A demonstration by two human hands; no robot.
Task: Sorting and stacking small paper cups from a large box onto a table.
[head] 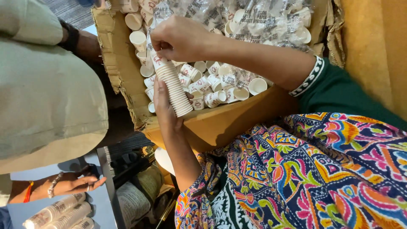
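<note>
- Over the cardboard box (127,80), at twelve o'clock, the right hand (180,39) pinches the top of a stack of paper cups (173,83).
- At ten o'clock, the left hand (164,106) cradles the stack's lower end.
- Loose cups (212,85) lie inside, just beside the stack.
- At seven o'clock, another person's hand (78,183) rests near wrapped cup sleeves (59,212).

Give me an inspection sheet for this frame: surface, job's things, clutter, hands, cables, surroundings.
Surface: cardboard box, open, torn at the left wall.
Job's things: stack of paper cups, nested, tilted, held over the box.
Clutter: loose paper cups lying all ways inside the box; plastic-wrapped cups at the far side.
Hands: left hand supports the stack from below; right hand pinches its top end.
Cables: nothing seen.
Surroundings: another person's hand with bracelet at lower left, above wrapped cup sleeves; a person in a light shirt at left.
</note>
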